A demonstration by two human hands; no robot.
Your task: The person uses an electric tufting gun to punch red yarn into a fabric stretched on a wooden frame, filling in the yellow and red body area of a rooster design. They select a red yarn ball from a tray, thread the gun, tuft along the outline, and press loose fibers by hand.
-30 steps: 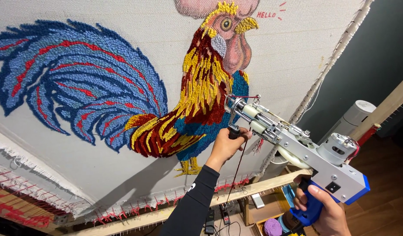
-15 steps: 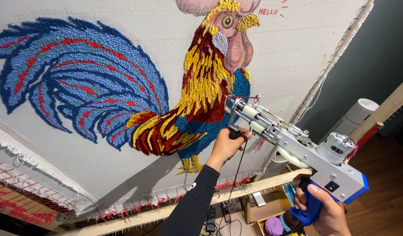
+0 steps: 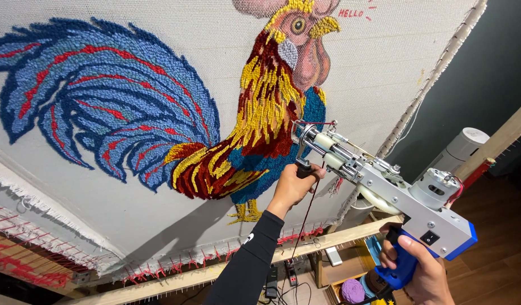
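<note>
Item: tufting gun (image 3: 384,189), silver body with blue base, held in both our hands before a stretched backing cloth (image 3: 102,214).

Long axis: we read it running from about 4 o'clock at the motor end up to 10 o'clock at the needle end, the tip lying at or just off the tufted rooster (image 3: 260,130); we cannot tell whether it touches the pile.

Left hand (image 3: 291,189): fingers curled shut around the black front handle (image 3: 303,168), directly under the needle end. This is the hand nearer the cloth; the working tip sits at 12 o'clock from its knuckles.

Right hand (image 3: 418,274): at 5 o'clock from the left, fingers wrapped around the blue rear grip (image 3: 401,265), one fingertip lying up beside the switch face.

Red yarn (image 3: 305,217): hangs from the front of the gun past the left wrist toward 6 o'clock.

Surroundings: wooden frame rail (image 3: 215,274) along the cloth's lower edge; purple yarn ball (image 3: 352,291) below, at 6 o'clock from the gun; white cylindrical appliance (image 3: 461,148) at 3 o'clock.
</note>
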